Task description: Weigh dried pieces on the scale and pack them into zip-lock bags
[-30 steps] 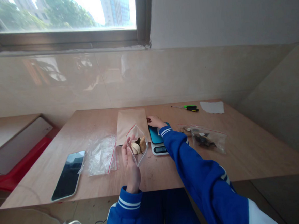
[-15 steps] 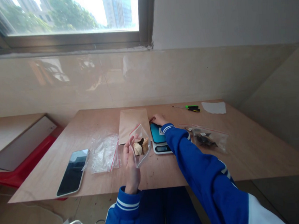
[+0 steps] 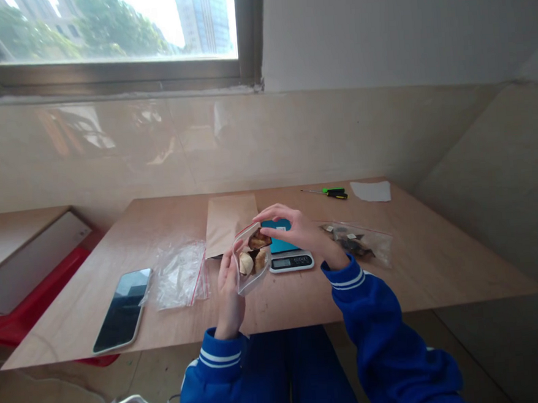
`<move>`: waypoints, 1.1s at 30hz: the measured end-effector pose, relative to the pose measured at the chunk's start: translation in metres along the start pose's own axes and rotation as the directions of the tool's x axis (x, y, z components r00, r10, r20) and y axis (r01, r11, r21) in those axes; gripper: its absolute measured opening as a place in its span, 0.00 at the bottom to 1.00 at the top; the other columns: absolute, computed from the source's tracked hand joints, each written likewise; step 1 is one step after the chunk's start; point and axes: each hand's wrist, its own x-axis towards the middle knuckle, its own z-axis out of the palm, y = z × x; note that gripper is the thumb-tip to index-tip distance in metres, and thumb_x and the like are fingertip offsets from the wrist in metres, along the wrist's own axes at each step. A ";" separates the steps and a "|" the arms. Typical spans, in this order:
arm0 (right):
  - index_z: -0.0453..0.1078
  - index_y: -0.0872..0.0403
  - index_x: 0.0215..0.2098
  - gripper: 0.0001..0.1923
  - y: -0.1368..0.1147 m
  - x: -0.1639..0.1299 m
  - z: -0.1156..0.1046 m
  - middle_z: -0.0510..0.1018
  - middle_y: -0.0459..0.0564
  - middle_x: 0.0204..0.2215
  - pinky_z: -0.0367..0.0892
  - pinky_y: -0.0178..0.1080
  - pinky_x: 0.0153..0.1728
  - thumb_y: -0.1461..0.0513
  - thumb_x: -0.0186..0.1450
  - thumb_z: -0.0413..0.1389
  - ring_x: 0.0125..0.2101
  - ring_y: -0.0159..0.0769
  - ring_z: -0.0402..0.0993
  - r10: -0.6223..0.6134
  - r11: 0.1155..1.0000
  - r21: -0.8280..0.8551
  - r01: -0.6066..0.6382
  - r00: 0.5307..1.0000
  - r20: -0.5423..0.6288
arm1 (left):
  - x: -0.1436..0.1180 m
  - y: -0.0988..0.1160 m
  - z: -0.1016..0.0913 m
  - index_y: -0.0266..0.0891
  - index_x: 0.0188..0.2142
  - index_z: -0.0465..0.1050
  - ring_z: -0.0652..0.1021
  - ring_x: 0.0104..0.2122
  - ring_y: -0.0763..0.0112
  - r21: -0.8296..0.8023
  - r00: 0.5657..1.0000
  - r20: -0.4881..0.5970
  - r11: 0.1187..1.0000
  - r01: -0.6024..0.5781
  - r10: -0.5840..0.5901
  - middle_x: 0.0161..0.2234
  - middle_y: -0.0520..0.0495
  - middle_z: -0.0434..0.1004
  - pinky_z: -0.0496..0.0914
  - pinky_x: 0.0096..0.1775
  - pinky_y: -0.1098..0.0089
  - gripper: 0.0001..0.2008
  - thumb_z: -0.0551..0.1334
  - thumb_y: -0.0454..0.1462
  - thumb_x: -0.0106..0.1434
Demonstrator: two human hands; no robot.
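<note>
A clear zip bag (image 3: 251,284) with a red seal line is held tilted in my left hand (image 3: 230,290). Inside it lie a pale rounded piece (image 3: 246,264) and brownish dried-looking pieces. At the bag's upper right mouth, my right hand (image 3: 293,227) pinches a dark brown, dried-looking piece (image 3: 259,239) between thumb and fingers; I cannot tell its kind. Just behind that hand sits a white digital scale (image 3: 291,262) with a blue top, partly covered by my fingers.
Left of the bag are several flat clear zip bags (image 3: 177,278) and a phone (image 3: 124,311). Brown paper (image 3: 230,213) lies behind. Rightward rests a zip bag of dark pieces (image 3: 357,242), with screwdrivers (image 3: 335,192) and white paper (image 3: 372,191) farther back.
My right hand has come from the scale's far left corner toward me, bringing the brown piece to the bag's mouth. The scale's top no longer carries my forearm over it.
</note>
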 end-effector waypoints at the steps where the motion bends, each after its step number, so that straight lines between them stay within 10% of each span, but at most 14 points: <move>1: 0.76 0.48 0.45 0.12 -0.004 -0.004 0.000 0.78 0.48 0.45 0.69 0.40 0.47 0.57 0.63 0.59 0.47 0.37 0.73 0.004 1.000 -0.001 -0.004 1.000 -0.003 | -0.001 0.001 0.001 0.41 0.52 0.71 0.73 0.55 0.57 0.020 1.000 0.005 1.000 0.002 -0.002 0.56 0.42 0.73 0.69 0.55 0.57 0.20 0.58 0.48 0.64; 9: 0.71 0.48 0.53 0.19 0.010 -0.045 0.004 0.76 0.50 0.52 0.68 0.45 0.53 0.52 0.67 0.53 0.53 0.39 0.72 0.247 0.945 0.231 -0.233 0.968 -0.036 | -0.012 0.018 0.000 0.40 0.49 0.75 0.73 0.55 0.59 0.046 0.979 0.190 0.997 0.061 -0.068 0.54 0.43 0.75 0.67 0.56 0.60 0.17 0.59 0.45 0.64; 17: 0.77 0.53 0.35 0.16 -0.002 -0.077 0.037 0.82 0.49 0.36 0.73 0.41 0.42 0.49 0.62 0.58 0.37 0.38 0.78 0.326 0.890 0.383 -0.247 0.932 -0.156 | -0.006 0.036 -0.002 0.41 0.44 0.77 0.76 0.51 0.55 0.192 0.922 0.313 0.966 0.175 -0.229 0.49 0.41 0.78 0.68 0.54 0.59 0.16 0.62 0.47 0.61; 27: 0.75 0.55 0.34 0.18 -0.018 -0.104 0.053 0.77 0.46 0.24 0.65 0.32 0.22 0.49 0.59 0.60 0.23 0.32 0.71 0.514 0.856 0.432 -0.284 0.563 -0.648 | -0.038 0.032 -0.005 0.40 0.48 0.73 0.76 0.51 0.55 0.044 0.948 0.278 0.988 0.150 -0.157 0.52 0.40 0.76 0.73 0.48 0.59 0.27 0.62 0.56 0.57; 33: 0.75 0.53 0.34 0.15 -0.042 -0.114 0.061 0.78 0.47 0.26 0.68 0.34 0.29 0.50 0.62 0.58 0.27 0.33 0.73 0.421 0.907 0.289 -0.307 0.636 -0.647 | -0.052 0.027 0.014 0.40 0.36 0.74 0.80 0.37 0.68 0.340 0.991 0.115 0.935 -0.104 0.068 0.38 0.46 0.80 0.74 0.33 0.72 0.14 0.59 0.48 0.64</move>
